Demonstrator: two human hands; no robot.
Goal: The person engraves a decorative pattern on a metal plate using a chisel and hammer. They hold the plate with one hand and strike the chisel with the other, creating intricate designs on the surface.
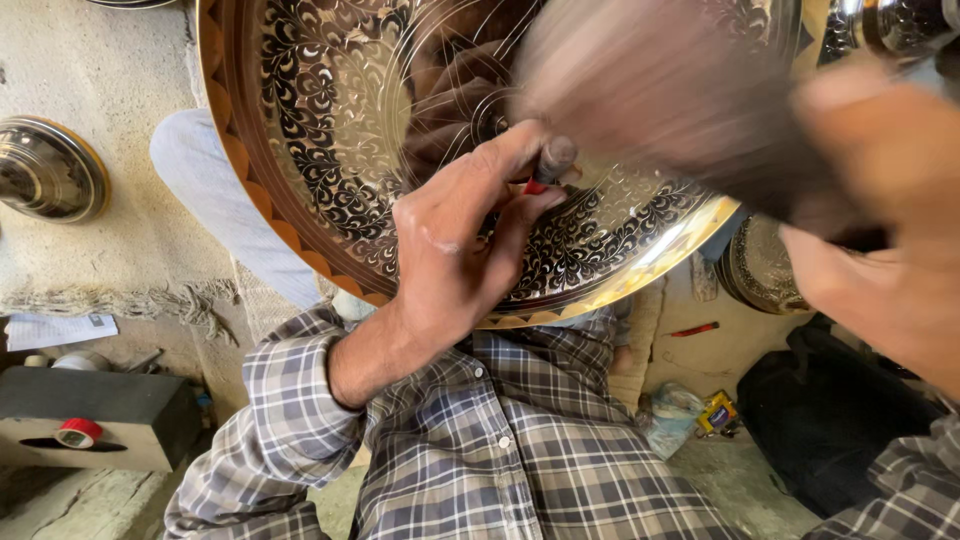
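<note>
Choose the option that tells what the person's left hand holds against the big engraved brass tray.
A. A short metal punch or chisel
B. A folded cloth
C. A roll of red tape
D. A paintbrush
A: the left hand pinches a short dark metal punch upright with its tip on the engraved brass tray, while the right hand is only a motion blur above it.

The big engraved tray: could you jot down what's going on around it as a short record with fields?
Tray: large round brass-coloured tray, covered in dark floral engraving, resting tilted on the person's lap
Left hand: left hand rests on the tray, fingers pinching a small chisel upright against the surface
Right hand: right hand grips a blurred, moving striking tool above the chisel
Clothing: plaid shirt
Nearby: round metal dish on the floor at left; red tape roll on a box
</note>
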